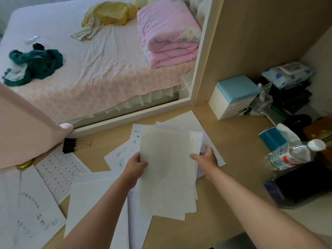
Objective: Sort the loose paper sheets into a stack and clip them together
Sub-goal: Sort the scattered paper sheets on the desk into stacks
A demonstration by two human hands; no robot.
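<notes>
Over the light wooden desk point(239, 159) the person holds a loose bundle of white paper sheets point(167, 173), its long axis running away from them toward the far edge, tilted slightly left. The left hand point(135, 166) pinches the bundle's left edge, thumb on top. The right hand point(206, 157) grips the right edge, fingers curled round it. More white sheets, some handwritten point(124, 153), lie scattered underneath and to the left. A black binder clip with wire handles point(69, 145) sits apart on the desk, handles pointing right.
</notes>
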